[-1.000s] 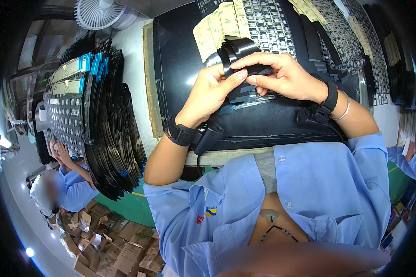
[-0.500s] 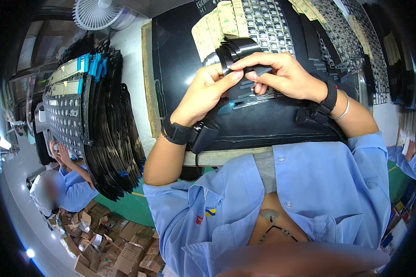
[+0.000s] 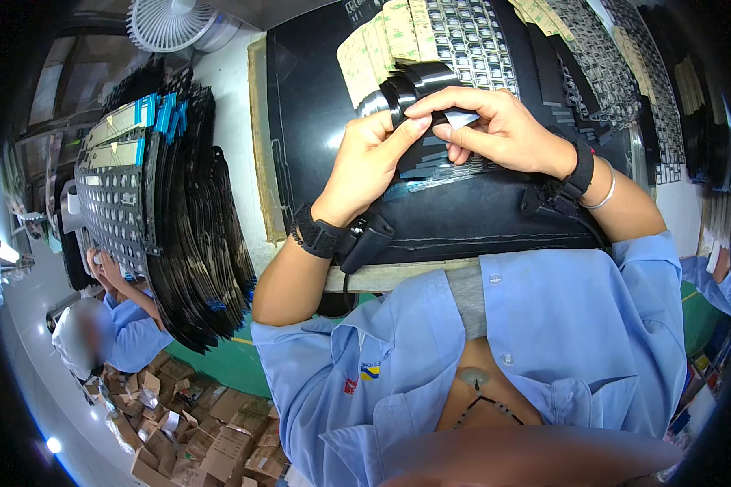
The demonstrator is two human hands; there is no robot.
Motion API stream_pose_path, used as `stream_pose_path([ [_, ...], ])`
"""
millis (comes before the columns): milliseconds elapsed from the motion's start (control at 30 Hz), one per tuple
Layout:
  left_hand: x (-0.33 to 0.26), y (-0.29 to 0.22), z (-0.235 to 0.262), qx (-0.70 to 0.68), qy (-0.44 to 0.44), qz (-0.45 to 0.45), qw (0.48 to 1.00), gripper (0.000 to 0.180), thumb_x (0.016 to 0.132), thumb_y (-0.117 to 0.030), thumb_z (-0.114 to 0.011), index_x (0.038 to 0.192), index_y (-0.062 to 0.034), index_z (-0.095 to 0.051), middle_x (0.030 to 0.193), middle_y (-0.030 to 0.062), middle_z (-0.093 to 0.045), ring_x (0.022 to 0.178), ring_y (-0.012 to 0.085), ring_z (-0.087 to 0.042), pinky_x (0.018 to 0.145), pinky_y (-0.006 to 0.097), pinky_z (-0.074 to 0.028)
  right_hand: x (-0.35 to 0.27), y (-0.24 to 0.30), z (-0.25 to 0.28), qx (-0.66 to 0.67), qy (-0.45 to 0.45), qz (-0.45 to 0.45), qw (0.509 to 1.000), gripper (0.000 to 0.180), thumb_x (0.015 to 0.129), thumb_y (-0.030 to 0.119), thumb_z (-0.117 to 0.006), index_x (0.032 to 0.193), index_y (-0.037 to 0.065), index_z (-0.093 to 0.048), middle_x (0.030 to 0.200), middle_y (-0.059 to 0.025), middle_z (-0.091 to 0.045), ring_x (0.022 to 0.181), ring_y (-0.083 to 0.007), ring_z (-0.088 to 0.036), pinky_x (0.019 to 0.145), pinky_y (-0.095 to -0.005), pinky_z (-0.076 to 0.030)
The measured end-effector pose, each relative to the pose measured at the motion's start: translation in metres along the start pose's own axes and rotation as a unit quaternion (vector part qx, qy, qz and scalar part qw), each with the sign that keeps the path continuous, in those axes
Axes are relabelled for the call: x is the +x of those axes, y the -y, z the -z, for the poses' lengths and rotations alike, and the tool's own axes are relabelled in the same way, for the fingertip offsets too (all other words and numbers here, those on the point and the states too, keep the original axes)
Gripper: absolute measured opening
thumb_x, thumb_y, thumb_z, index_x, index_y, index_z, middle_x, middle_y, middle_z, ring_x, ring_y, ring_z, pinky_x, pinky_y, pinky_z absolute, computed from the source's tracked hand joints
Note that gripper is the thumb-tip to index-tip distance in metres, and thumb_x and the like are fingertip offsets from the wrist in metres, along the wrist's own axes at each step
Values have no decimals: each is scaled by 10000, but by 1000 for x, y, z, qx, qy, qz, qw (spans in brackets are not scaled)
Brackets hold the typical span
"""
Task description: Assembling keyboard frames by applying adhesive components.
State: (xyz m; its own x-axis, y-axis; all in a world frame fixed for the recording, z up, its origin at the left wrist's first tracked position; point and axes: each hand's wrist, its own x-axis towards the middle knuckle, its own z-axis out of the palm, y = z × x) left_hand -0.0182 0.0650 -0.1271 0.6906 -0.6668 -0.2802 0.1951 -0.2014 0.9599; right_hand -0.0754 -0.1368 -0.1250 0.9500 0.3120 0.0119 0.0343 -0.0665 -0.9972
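Observation:
Over the black work mat my two hands meet at a bent, glossy black thin sheet that curls up above the fingers. My left hand is closed on it, thumb pressed against the sheet's near part. My right hand has its fingertips pinched close to the left thumb, and a small pale, shiny flap shows between its index finger and thumb. The fingers partly hide what each hand grips. Beneath lie overlapping dark strips and bluish film edges.
Fanned yellow-green backed sheets and perforated keyboard-like plates lie at the far side. More plates are at the right. A tall stack of black plates and a white fan stand left. A co-worker sits beyond, near cardboard boxes.
My left wrist has shifted slightly to the right and turned. The black sheet is bent a little differently, and a pale flap now shows at my right fingers, where it was dark.

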Motion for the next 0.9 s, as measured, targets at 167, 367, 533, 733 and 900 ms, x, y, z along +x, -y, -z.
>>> stream_pose_path([
  [167,1,6,-3,-35,-14,-55,998,235,935,-165,-585,1037,33,-662,923,2,-665,840,40,-550,743,215,-457,1,3,-2,-21,-6,26,999,339,858,51,-615,1195,84,-596,1060,-35,-648,691,-60,-622,632,-213,-537],
  [367,-3,-5,-1,-53,28,-37,998,195,919,-211,-616,1007,-46,-673,770,-73,-588,627,-13,-440,533,160,-329,-2,3,-4,-35,6,30,999,390,809,-3,-641,1184,96,-605,1117,-34,-633,696,-56,-604,606,-191,-508],
  [533,-1,0,1,-87,52,-8,995,195,911,-234,-627,974,-56,-677,724,-89,-559,586,-3,-409,510,168,-305,-2,0,-3,-24,6,29,999,356,826,2,-625,1173,79,-603,1075,-38,-633,674,-64,-601,617,-196,-521],
  [733,-1,-1,-2,-49,18,-45,998,195,919,-232,-617,910,-49,-683,677,-76,-552,568,-2,-413,507,167,-309,0,6,-3,9,7,11,1000,337,842,25,-628,1175,59,-591,1075,-36,-620,721,-63,-600,625,-196,-525],
  [900,1,4,-3,1,-22,-36,999,208,924,-238,-609,922,-44,-683,666,-71,-551,558,-3,-408,501,170,-307,4,6,-1,-98,9,106,989,376,811,-6,-648,1178,51,-589,1110,-36,-607,737,-58,-593,631,-192,-530],
])
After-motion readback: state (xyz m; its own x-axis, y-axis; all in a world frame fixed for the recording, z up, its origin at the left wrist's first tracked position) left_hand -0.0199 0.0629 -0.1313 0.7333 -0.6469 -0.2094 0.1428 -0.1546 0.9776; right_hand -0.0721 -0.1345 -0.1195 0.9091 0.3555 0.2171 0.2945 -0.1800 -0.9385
